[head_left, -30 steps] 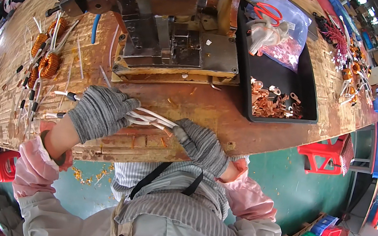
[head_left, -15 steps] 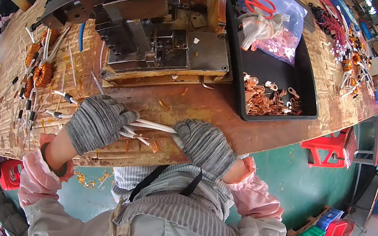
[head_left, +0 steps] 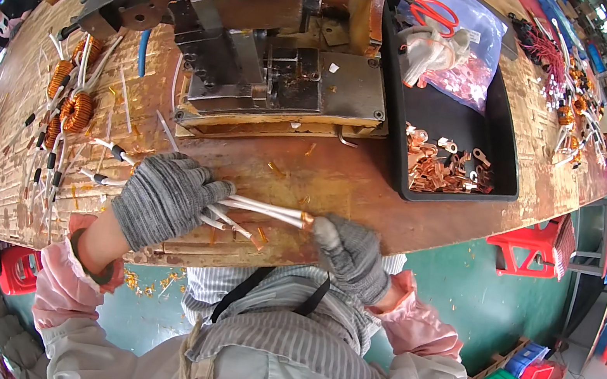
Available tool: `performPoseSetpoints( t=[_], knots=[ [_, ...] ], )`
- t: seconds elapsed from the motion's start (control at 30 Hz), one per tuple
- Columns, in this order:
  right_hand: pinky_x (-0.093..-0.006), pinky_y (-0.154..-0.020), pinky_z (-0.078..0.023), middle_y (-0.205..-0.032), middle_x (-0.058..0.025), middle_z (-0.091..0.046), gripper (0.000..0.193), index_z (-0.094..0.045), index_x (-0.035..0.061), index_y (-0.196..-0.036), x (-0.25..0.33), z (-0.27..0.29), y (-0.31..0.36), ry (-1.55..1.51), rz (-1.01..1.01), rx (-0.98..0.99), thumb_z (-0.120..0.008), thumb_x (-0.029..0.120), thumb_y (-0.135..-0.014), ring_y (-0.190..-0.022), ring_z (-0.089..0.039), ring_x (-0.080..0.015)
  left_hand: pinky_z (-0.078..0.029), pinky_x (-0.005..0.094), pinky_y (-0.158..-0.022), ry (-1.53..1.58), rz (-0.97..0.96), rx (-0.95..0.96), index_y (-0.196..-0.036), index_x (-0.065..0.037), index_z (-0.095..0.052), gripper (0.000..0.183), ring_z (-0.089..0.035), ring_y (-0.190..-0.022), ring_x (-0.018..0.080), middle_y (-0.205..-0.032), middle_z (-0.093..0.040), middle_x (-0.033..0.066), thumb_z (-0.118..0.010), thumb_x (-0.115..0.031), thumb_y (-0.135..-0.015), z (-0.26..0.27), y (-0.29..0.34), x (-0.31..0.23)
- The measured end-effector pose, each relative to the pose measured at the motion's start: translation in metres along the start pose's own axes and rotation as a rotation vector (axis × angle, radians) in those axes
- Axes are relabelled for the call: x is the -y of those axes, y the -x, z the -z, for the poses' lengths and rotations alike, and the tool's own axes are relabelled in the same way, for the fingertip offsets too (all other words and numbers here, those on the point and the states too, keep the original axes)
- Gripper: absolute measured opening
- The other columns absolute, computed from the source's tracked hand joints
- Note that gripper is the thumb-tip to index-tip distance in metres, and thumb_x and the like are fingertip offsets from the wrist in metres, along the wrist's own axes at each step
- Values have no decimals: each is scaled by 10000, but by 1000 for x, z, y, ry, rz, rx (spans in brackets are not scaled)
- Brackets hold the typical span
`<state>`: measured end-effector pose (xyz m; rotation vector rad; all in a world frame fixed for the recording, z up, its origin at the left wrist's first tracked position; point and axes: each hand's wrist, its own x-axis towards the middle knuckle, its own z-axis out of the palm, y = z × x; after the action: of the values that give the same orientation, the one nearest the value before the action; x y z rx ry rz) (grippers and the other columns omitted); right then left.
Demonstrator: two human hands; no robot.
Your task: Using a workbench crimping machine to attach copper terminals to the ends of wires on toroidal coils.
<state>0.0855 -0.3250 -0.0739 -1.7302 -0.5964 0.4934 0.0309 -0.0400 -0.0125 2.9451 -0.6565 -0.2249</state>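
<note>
Several white wires point(head_left: 267, 210) run through my left hand point(head_left: 170, 199), which is closed around them in its grey knit glove. Two of them stretch out to the right, side by side, toward my right hand point(head_left: 357, 262), gloved the same way; the others angle lower, their copper ends showing near the table's front edge. My right fingers are bunched together right by the bare tips of the upper pair, and I cannot tell whether they pinch the strands or only sit beside them. Left of my left glove, wires with black sleeves stick out over the wooden table point(head_left: 365, 195). Beyond my hands stands a dark metal press point(head_left: 240, 62). To its right is a black tray point(head_left: 459, 122) with loose copper lugs point(head_left: 440, 169) at its near end, and a clear bag point(head_left: 480, 71) and a white glove point(head_left: 431, 56) farther back. Copper-wound coils point(head_left: 77, 112) lie left of the press. Past the table's right side, a red stool point(head_left: 522, 250) stands on the green floor point(head_left: 459, 303).
</note>
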Motion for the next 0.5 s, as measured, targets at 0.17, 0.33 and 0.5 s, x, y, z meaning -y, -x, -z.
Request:
performPoseSetpoints(
  t=[0.17, 0.33, 0.5],
  knots=[
    [-399, -614, -484, -725, -139, -609, 190, -612, 29, -962, 7, 90, -41, 719, 134, -458, -641, 172, -839, -702, -610, -344, -485, 394, -717, 30, 72, -49, -1053, -93, -649, 390, -611, -816, 285, -883, -637, 68, -676, -299, -722, 4, 4, 6],
    [-425, -820, -491, -1015, -175, -602, 323, -626, 84, -1076, -25, 165, -107, 1289, 117, -149, -659, 269, -813, -921, -589, -359, -488, 400, -730, 36, 28, -73, -1070, -94, -646, 400, -611, -834, 289, -921, -634, 80, -667, -291, -722, -3, -1, 6],
    [-439, -891, -470, -1133, -203, -578, 361, -621, 69, -1106, -44, 168, -114, 1301, 137, -150, -660, 272, -810, -1027, -570, -375, -494, 392, -700, 11, 6, -99, -1079, -108, -647, 354, -619, -816, 264, -886, -633, 62, -634, -298, -780, 4, -1, 9]
  ],
)
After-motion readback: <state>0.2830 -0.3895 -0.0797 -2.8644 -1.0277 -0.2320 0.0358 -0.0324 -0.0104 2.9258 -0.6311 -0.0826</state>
